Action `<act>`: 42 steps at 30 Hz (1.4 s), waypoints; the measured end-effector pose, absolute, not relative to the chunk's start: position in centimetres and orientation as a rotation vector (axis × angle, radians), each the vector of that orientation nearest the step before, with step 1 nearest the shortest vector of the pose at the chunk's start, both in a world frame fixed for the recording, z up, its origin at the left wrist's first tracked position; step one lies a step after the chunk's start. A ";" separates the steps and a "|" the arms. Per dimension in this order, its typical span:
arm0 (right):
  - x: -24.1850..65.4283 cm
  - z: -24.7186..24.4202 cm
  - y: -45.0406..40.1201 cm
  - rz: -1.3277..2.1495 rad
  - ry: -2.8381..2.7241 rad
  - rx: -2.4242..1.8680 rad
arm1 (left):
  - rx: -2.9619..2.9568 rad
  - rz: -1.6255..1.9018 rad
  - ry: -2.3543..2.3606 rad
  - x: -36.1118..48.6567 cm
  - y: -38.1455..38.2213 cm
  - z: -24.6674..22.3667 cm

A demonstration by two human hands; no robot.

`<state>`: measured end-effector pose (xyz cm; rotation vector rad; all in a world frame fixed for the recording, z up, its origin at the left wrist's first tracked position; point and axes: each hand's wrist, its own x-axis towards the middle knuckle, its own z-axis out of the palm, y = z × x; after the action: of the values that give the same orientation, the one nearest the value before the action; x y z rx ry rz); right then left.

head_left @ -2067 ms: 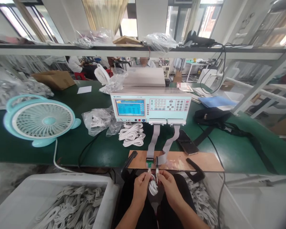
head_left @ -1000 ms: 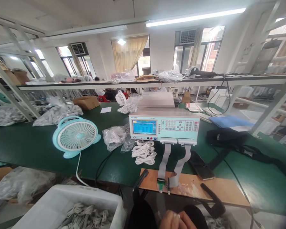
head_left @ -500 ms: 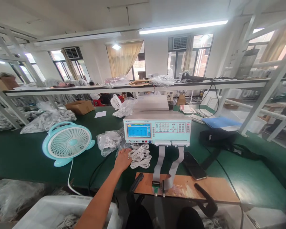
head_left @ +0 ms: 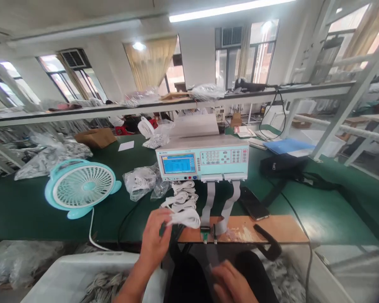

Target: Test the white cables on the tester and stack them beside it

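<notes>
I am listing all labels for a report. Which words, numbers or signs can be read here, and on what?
None can be read.
Tester: a small mark at its top left, too blurred.
Blue screen: lines too small.
Keypad: markings too small.
White paper: no writing visible.

bundle of coiled white cables [head_left: 187, 218]: several flat loops bunched together, lifted off the green table, hanging just above the brown wooden board's left end, in front of the remaining white pile.
</notes>
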<state>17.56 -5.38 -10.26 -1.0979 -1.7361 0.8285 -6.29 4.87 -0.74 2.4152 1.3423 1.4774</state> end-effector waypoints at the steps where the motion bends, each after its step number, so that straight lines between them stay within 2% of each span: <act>1: 17.3 -9.3 -5.3 0.787 -1.756 -1.067 | 2.423 1.455 1.219 -5.7 3.0 -0.9; 4: 16.5 -6.7 -5.0 0.761 -1.713 -1.079 | 2.439 1.204 0.983 -3.8 -1.5 -2.5; 8: 16.2 -6.5 -4.6 1.090 -1.722 -1.062 | 2.385 0.977 0.798 -2.1 -4.5 -5.5; 13: 16.9 -8.6 -4.6 1.409 -1.546 -1.101 | 2.146 0.981 1.040 -0.8 -5.5 -8.1; 17: 17.8 -9.4 -4.6 1.567 -1.452 -1.052 | 1.734 0.940 1.124 0.1 -5.9 -8.7; 21: 18.4 -9.8 -4.9 1.812 -1.374 -0.930 | 1.480 0.708 1.004 0.0 -5.8 -8.3; 27: 18.7 -10.1 -5.1 2.152 -1.173 -0.758 | 1.027 0.431 0.569 -1.0 -4.3 -8.5; 31: 19.1 -9.9 -5.1 2.268 -1.206 -0.759 | 1.044 0.435 0.688 -0.4 -3.6 -8.9; 33: 19.1 -10.0 -5.2 2.231 -1.193 -0.809 | 1.058 0.474 0.702 0.3 -3.7 -9.1; 35: 18.8 -10.1 -5.3 2.054 -1.214 -0.907 | 1.028 0.577 0.722 1.0 -4.1 -9.4; 39: 17.6 -10.4 -5.8 1.414 -1.478 -1.098 | 0.838 0.908 0.958 3.3 -5.1 -10.1; 42: 16.9 -10.9 -6.0 1.001 -1.634 -1.086 | 0.503 1.133 1.110 5.0 -5.3 -10.1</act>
<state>16.95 -6.03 -10.86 -1.0858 -1.6335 1.0008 4.96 -5.32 -10.14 0.5029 1.1102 1.1331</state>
